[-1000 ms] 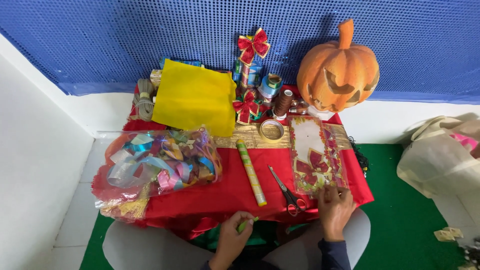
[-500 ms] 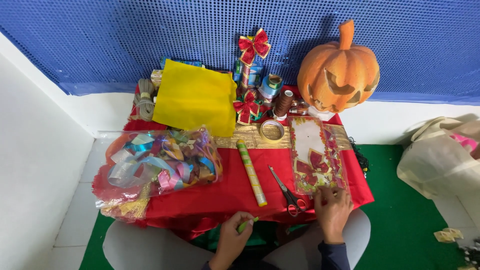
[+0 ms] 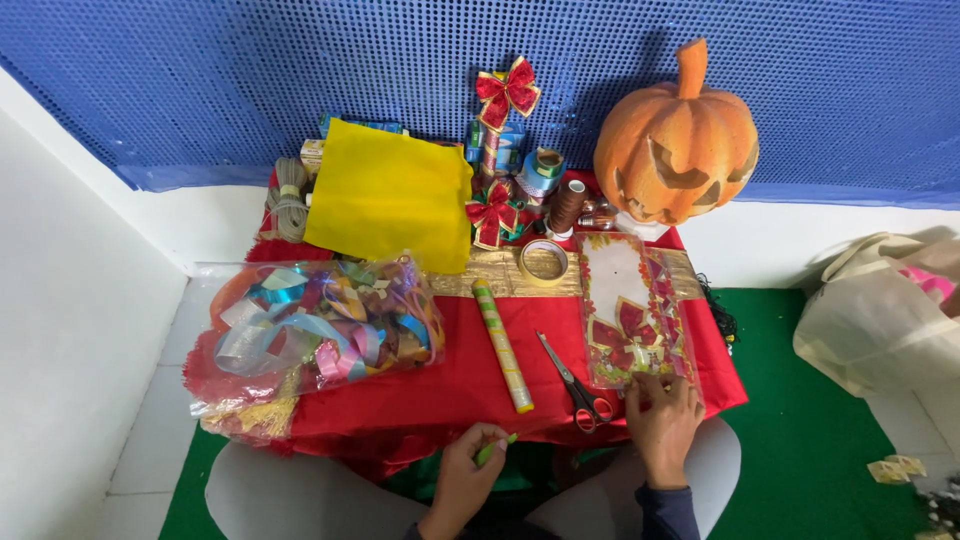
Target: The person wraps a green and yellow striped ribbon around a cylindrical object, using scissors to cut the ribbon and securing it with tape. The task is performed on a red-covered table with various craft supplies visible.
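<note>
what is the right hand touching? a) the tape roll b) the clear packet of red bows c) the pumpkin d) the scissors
b: the right hand rests its fingers on the near edge of the clear packet of red bows, with the scissors lying just to its left, untouched.

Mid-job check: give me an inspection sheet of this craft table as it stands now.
Surface: small table under a red cloth, gold band across the middle.
Job's things: clear packet of red bows, flat at the right; small green stick.
Clutter: bag of ribbons, yellow sheet, rolled paper tube, scissors, tape roll, thread spools, twine, two red bows, carved pumpkin.
Grips: left hand pinches the green stick; right hand has its fingers on the packet's near edge.
Cables: nothing seen.
Surroundings: blue mesh wall, white ledge, green floor, cloth bag at the right.
</note>
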